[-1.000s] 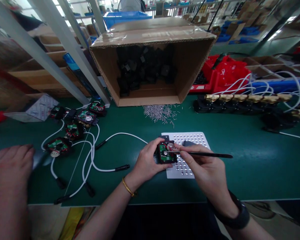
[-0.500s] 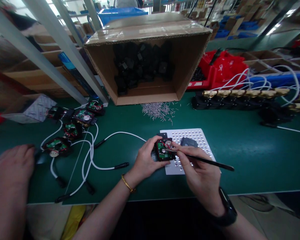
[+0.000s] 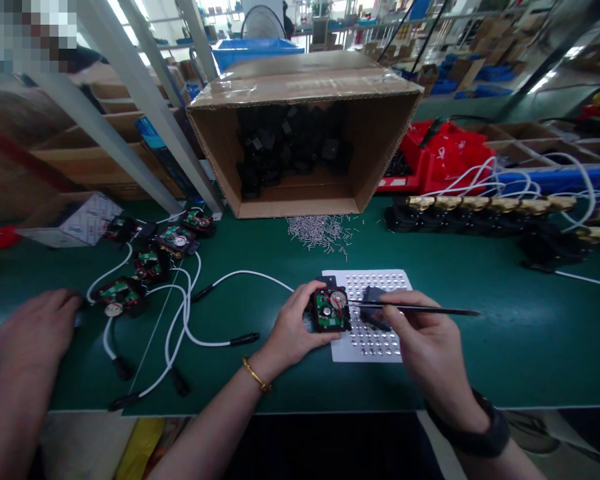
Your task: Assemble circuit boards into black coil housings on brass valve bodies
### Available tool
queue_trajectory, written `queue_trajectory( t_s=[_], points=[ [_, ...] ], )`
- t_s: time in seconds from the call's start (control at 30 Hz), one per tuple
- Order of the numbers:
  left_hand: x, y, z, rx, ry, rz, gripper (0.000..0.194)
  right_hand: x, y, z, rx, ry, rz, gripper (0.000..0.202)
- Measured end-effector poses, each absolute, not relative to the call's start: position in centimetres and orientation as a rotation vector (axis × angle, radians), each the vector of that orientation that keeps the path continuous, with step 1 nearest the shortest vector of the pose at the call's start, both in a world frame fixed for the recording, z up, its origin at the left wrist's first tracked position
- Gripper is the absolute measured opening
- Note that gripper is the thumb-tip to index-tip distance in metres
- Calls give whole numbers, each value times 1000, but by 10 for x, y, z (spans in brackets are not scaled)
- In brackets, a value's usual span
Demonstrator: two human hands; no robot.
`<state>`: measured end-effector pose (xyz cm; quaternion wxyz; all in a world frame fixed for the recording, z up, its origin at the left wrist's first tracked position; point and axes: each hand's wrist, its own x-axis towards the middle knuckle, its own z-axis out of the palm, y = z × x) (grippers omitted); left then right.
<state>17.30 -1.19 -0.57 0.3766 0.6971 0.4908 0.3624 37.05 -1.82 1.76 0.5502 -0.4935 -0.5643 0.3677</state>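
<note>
Black-rimmed circuit unit (image 3: 331, 312), grasped by the left hand (image 3: 291, 323); the right hand (image 3: 427, 340) pinches a slender dark tool (image 3: 443, 310); between the hands, a grey part (image 3: 372, 297) on a white sheet (image 3: 342, 353).

No words can be read; the print on the small box (image 3: 84, 221) at left is too blurred.

We looked out from a single camera worn on the head, facing forward and down over the green bench (image 3: 510, 360). We were close to the work — our left hand (image 3: 293, 327) and right hand (image 3: 430, 343) showed below mid-view — while the open carton (image 3: 300, 205) stood beyond, ahead of us, and the blue bin (image 3: 257, 49) farther off.
</note>
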Motion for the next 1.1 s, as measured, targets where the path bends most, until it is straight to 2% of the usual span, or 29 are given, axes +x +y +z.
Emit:
queue_trajectory(
  t_s=[0.2, 0.43, 0.87, 1.1],
  points=[
    [171, -11, -5, 1812, 1226, 929, 73, 375, -17, 40, -1100, -1282, 1266, 17],
    [170, -11, -6, 1820, 1203, 932, 73, 357, -3, 58, -1085, -1764, 839, 9],
    [168, -9, -6, 1813, 1182, 908, 77, 356, 11, 68, -951, -2089, 797, 7],
    [172, -7, -1, 1825, 1158, 915, 74, 357, -6, 48, -1077, -1944, 702, 5]
  ],
)
